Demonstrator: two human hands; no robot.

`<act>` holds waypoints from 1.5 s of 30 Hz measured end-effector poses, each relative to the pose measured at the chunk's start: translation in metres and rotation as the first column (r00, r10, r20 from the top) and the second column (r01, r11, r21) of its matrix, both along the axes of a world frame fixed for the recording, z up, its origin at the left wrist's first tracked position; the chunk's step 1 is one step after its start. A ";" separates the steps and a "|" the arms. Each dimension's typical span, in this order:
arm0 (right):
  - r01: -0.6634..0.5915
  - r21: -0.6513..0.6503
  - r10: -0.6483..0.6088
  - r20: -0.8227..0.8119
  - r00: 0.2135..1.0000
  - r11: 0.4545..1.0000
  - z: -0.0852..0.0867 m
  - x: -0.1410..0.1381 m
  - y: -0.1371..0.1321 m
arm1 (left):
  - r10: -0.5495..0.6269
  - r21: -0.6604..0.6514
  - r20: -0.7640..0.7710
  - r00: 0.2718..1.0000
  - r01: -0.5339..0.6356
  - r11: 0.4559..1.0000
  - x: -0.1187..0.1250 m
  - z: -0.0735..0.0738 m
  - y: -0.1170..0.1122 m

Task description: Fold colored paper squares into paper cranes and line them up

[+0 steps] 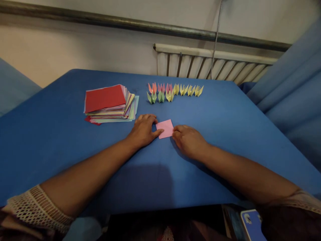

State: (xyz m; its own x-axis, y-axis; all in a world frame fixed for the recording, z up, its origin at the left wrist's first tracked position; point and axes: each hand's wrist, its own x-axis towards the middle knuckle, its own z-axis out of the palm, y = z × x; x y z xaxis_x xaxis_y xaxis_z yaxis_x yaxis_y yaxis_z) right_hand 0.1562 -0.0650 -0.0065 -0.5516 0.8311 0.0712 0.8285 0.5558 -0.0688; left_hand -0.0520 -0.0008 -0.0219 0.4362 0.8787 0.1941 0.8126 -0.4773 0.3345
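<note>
Pink paper square (164, 129), one, flat on the blue surface (225, 117) between the two hands, well in front of the folded rows. Left hand (144, 130): thumb spread from the curved fingers, its tip lying on the square's left part. Right hand (187, 139): fingers drawn together, tips at the square's right edge; whether they pinch the paper cannot be told. Paper stack (110, 103), mixed colours, red sheet (105, 98) uppermost, sheets unevenly aligned; stands just beyond the left hand and limits room on that side. Folded paper birds (173, 91), ten, in two rows: far row of seven, reddish, pinkish and yellow; near row of three, two green, one yellow. Between the near row and the square, a strip of blue surface. Behind the far edge: ribbed radiator (195, 65), horizontal pipe (120, 23), hanging cable (216, 40). Blue curtain (296, 77) beyond the right edge. Surface extends widely past the right hand, and forward from the square to the near edge, partly shadowed. Square's orientation: turned slightly, far edge rising toward the right; sides about equal, long axis indistinct.
</note>
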 end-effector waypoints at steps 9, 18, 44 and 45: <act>0.026 0.031 -0.020 -0.187 0.982 0.999 -0.005 0.000 0.004 | -0.004 -0.131 0.145 0.989 0.023 0.991 0.001 0.005 -0.009; 0.019 -0.008 -0.020 -0.246 0.969 1.000 -0.006 0.001 0.005 | -0.015 -0.184 0.433 0.901 0.105 0.977 0.003 0.000 -0.019; -0.331 -0.572 -0.578 -0.811 0.090 0.750 -0.021 -0.016 0.016 | 0.377 -0.494 0.810 0.448 0.177 0.851 0.015 0.012 -0.025; -0.333 -0.575 -0.572 -0.812 0.118 0.748 -0.020 -0.016 0.016 | 0.352 -0.479 0.805 0.477 0.173 0.861 0.014 0.013 -0.025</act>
